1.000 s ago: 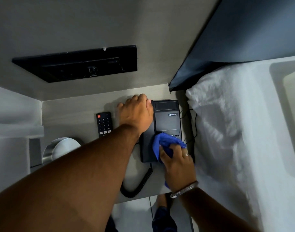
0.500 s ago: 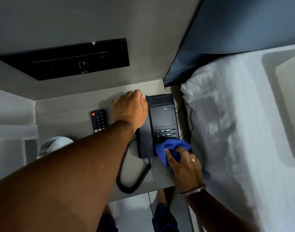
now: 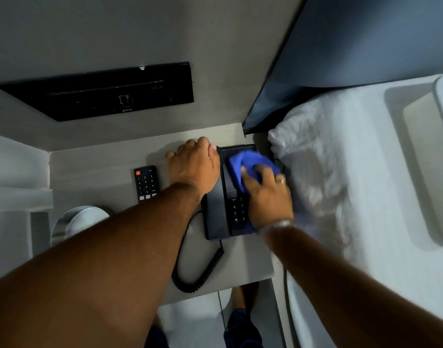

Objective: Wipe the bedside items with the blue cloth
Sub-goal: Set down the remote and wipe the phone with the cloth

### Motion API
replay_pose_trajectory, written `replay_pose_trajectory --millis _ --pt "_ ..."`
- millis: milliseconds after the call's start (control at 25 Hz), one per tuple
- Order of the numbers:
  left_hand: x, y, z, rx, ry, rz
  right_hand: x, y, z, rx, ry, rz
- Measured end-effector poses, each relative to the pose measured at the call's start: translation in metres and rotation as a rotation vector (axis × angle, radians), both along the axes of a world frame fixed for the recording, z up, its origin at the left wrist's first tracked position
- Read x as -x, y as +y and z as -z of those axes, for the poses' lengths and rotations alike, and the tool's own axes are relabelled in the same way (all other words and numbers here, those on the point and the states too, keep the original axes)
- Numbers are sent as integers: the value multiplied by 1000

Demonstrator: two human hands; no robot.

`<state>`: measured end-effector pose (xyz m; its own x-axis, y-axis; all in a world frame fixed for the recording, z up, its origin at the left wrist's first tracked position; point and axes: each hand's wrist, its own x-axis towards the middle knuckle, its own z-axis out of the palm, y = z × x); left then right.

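Note:
A black desk telephone (image 3: 216, 214) sits on the grey bedside table (image 3: 95, 172), its coiled cord (image 3: 198, 272) looping toward the front edge. My right hand (image 3: 267, 197) presses a bunched blue cloth (image 3: 248, 164) onto the far part of the phone's face, hiding the upper keys; the lower keypad shows beside my wrist. My left hand (image 3: 194, 167) lies on the far end of the handset, fingers curled over its left side. A black remote control (image 3: 146, 183) lies flat to the left of the phone, apart from both hands.
A white bed with a rumpled duvet (image 3: 328, 177) borders the table on the right, under a dark headboard (image 3: 341, 59). A black wall panel (image 3: 102, 91) hangs behind the table. A round white and metal object (image 3: 77, 222) stands at the lower left. My feet show below.
My right hand has slid the blue cloth from the near end of the phone's keypad up to its far end. My left hand has stayed on the handset.

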<state>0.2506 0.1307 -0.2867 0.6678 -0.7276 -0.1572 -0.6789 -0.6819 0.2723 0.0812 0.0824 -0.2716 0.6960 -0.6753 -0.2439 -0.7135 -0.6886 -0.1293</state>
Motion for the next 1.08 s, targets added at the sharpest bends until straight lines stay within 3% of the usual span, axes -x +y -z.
replay_pose_trajectory --millis 160,360,480,600,680,800,880,1000,1080 --pt "-2 -2 0 -23 39 6 86 45 -14 -131 -31 -135" --pt "-13 -9 0 -77 168 29 1 17 -27 114 -209 -362" --pt "-27 -9 4 -118 224 73 -12 40 -12 93 -158 -518" --pt "-25 -5 7 -94 222 92 47 91 6 -78 -14 -751" --pt "-22 -6 5 -101 241 69 71 106 -1 -268 26 -512" --pt "-25 4 -13 -23 238 73 65 98 -33 -720 -161 46" --pt "-19 22 -45 186 488 2 49 78 -78 -1054 -401 316" --pt "-2 54 -129 302 1479 -241 32 48 -168 -1452 -659 629" --pt "-5 75 -185 274 1877 -252 19 39 -230 -1658 -967 568"
